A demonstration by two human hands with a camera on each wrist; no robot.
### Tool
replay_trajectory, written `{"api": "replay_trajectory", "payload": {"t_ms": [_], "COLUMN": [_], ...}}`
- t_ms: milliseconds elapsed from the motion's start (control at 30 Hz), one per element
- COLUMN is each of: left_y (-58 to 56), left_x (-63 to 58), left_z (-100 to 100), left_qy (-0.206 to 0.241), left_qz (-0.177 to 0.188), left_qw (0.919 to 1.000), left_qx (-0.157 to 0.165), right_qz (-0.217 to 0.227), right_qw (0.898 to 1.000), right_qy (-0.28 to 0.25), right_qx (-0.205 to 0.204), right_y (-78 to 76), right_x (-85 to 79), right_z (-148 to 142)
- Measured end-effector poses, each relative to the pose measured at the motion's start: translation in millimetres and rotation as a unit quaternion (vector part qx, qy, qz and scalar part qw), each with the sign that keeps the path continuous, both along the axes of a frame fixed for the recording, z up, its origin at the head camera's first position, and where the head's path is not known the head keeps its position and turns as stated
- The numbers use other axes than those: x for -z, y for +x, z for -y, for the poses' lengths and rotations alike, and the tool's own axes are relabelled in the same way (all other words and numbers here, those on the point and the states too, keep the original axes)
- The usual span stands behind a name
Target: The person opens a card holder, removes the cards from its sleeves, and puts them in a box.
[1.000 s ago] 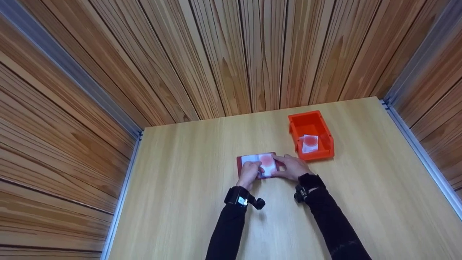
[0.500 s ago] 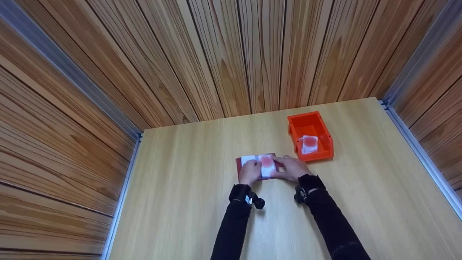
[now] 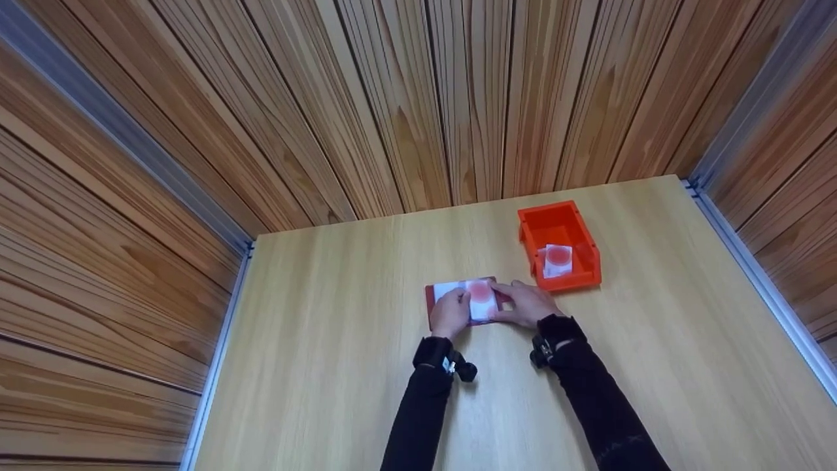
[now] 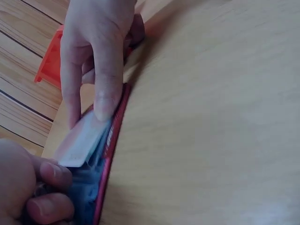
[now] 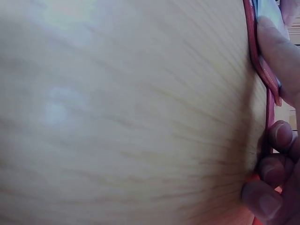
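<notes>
A dark red card holder with clear plastic sleeves lies open on the table. On its right half is a white card with a pale red round print. My right hand spans the card from the right, thumb and forefinger at its opposite edges. My left hand has its fingers curled at the card's left edge, over the holder. In the left wrist view the card tilts up from the blue-tinted sleeve. Whether its edge sits inside the sleeve is unclear. The right wrist view shows little of the card.
An orange-red bin stands behind and right of my right hand, with white cards with red prints inside. Wooden plank walls border the table at the back and both sides.
My left hand has rolled over, its thumb now tucked in by the card's left edge. The right hand, card and holder keep nearly the same place; the head view shifts slightly.
</notes>
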State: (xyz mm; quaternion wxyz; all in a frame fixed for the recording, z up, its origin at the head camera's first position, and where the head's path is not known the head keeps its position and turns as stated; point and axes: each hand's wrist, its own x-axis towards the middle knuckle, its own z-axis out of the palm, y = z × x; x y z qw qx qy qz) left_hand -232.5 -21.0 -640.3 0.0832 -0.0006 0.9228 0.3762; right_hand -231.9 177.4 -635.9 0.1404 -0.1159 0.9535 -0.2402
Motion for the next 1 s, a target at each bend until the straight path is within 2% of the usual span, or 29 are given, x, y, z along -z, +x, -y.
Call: {"api": "replay_trajectory", "payload": {"t_ms": [267,500,700,867,1000], "left_y": [-0.4,3.3,5.2,6.4,7.3], "left_x": [1.7,4.4,3.1,2.2,1.9], "left_z": [6.0,9.5,9.4,16.3,25.5], "left_qy": [0.007,0.005,0.014,0.032,0.047], "left_qz": [-0.014,-0.074,-0.097,-0.095,-0.077], "left_qw": [0.9999,0.9973,0.9952,0.9948,0.9954], "left_qx": [0.001,-0.004,-0.012,-0.015,-0.029], "right_qz": [-0.007,-0.019,-0.025,-0.012,-0.002], "right_qw": [1.000,1.000,1.000,1.000,1.000], "right_qy": [-0.004,-0.003,0.004,0.013,0.014], "right_qx": [0.001,-0.009,-0.013,-0.007,-0.004], "right_y": [-1.2,-1.4,-2.0,-2.0,-2.3], "right_x": [-1.2,0.8,2.6,2.1,1.4], "right_z": [3.9,4.0,2.6,0.8,0.1]}}
